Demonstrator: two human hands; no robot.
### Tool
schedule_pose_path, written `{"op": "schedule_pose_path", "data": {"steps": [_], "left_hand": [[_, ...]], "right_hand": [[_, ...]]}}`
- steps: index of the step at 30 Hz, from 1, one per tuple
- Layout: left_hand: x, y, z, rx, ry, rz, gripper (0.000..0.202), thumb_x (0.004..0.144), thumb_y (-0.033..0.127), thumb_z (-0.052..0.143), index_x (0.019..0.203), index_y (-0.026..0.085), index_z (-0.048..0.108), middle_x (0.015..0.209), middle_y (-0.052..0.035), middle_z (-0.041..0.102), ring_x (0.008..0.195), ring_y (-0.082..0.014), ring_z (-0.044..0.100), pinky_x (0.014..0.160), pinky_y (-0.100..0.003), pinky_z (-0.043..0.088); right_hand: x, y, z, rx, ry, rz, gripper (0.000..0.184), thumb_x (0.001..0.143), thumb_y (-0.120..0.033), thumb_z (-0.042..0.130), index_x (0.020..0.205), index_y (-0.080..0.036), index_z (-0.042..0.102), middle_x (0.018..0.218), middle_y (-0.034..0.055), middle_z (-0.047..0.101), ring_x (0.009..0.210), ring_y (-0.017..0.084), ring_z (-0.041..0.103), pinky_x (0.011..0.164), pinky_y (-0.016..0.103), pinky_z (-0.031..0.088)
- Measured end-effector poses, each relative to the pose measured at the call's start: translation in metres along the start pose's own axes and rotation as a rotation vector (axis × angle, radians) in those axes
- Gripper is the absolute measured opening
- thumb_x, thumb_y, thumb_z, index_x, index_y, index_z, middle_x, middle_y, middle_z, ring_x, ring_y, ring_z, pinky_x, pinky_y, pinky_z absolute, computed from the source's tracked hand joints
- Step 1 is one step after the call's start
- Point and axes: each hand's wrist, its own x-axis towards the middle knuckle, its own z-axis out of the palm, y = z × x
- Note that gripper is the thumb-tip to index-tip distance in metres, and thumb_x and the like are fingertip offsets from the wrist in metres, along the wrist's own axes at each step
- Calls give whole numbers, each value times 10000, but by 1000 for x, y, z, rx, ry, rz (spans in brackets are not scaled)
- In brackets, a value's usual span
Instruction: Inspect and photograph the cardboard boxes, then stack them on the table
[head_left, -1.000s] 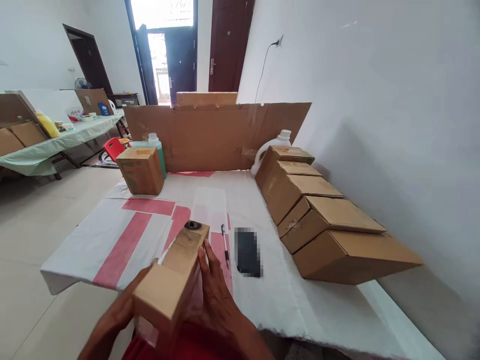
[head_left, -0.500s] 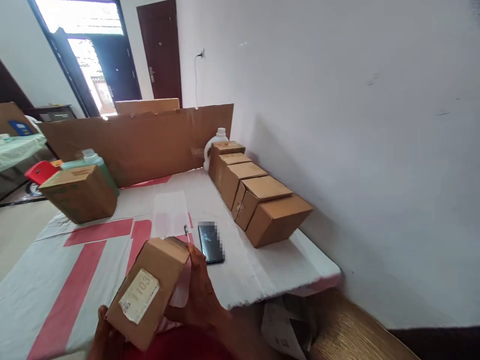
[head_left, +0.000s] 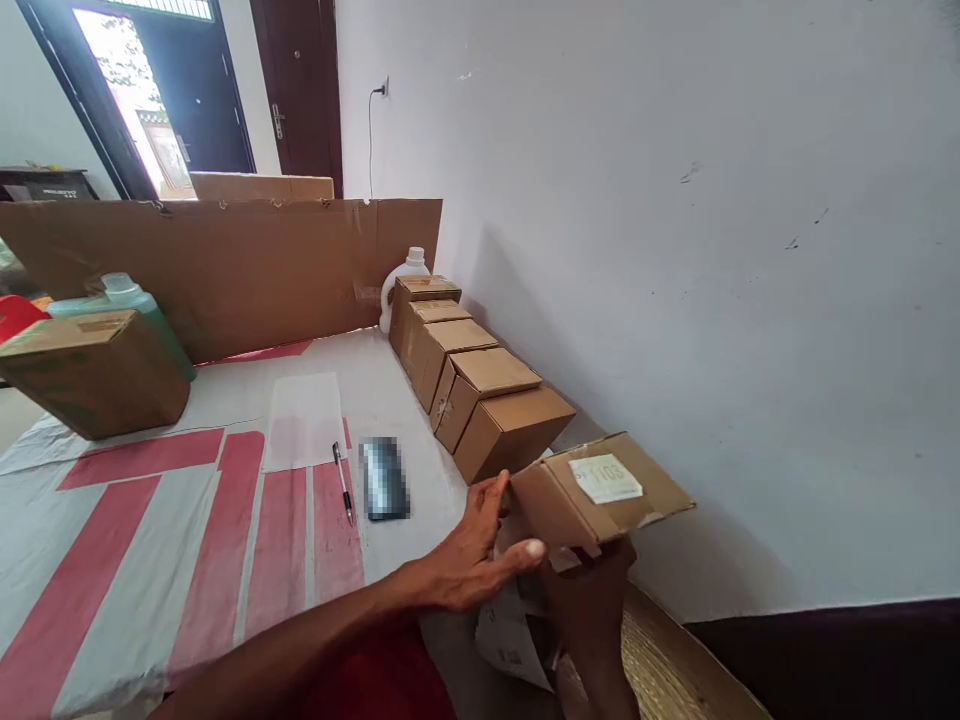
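Note:
A small cardboard box with a white label reading 1103 is held up in front of me, at the near right corner of the table. My right hand grips it from the near side and below; the box partly hides those fingers. At its left end is my left hand, thumb and fingers spread, the fingertips at the box's edge; whether they touch it I cannot tell. Just beyond the held box, a row of several closed cardboard boxes runs along the wall side of the table.
On the striped cloth lie a pen and a phone. A larger carton and a green jug stand at left. A white jug and an upright cardboard sheet are behind. The wall borders the right.
The labelled box has moved from the near left to the right, close to the row's near end. My left hand has gone from gripping it to spread beside it. My view has turned right.

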Motion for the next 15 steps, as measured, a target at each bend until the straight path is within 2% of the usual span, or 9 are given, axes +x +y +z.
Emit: {"op": "schedule_pose_path", "data": {"steps": [2, 4, 6, 10, 13, 15], "left_hand": [[21, -12, -1, 16, 17, -5, 1005, 957, 702, 502, 1677, 207, 5, 1692, -194, 138, 1538, -392, 274, 1261, -574, 265], [32, -22, -6, 21, 46, -16, 1007, 945, 714, 513, 1678, 215, 35, 1686, -212, 155, 1522, -415, 313, 1243, -600, 283], [34, -30, -14, 12, 73, -26, 985, 939, 714, 527, 1678, 238, 82, 1670, -217, 200, 1496, -418, 367, 1213, -600, 331], [14, -42, -27, -31, 81, -106, 920, 943, 722, 506, 1661, 241, 190, 1606, -218, 298, 1396, -371, 504, 1119, -533, 457], [-12, -48, -35, -32, 97, -168, 858, 948, 726, 487, 1626, 235, 301, 1562, -211, 383, 1315, -344, 566, 1093, -518, 470], [-35, -52, -41, -39, 137, -182, 794, 959, 710, 487, 1593, 248, 373, 1544, -197, 435, 1282, -331, 586, 1088, -521, 469]], "right_hand": [[19, 5, 4, -6, 30, 30, 1141, 525, -597, 884, 1452, -168, 374, 1411, 221, 538, 1190, 373, 602, 920, 519, 577], [33, 5, 15, 10, 36, 38, 1088, 551, -575, 874, 1433, -162, 391, 1401, 214, 540, 1226, 364, 582, 981, 527, 551], [42, 3, 25, 35, 41, 53, 1013, 587, -563, 864, 1411, -180, 416, 1392, 194, 543, 1212, 344, 591, 977, 523, 558], [48, -3, 33, 33, 28, 39, 979, 606, -566, 871, 1395, -180, 439, 1382, 188, 547, 1200, 337, 598, 968, 528, 566], [47, -5, 29, 17, 39, 29, 1007, 614, -595, 865, 1415, -157, 441, 1397, 203, 543, 1224, 353, 589, 1020, 551, 530], [42, -7, 23, 21, -1, 27, 984, 678, -607, 828, 1447, -151, 417, 1420, 211, 525, 1267, 357, 560, 1023, 535, 528]]}}
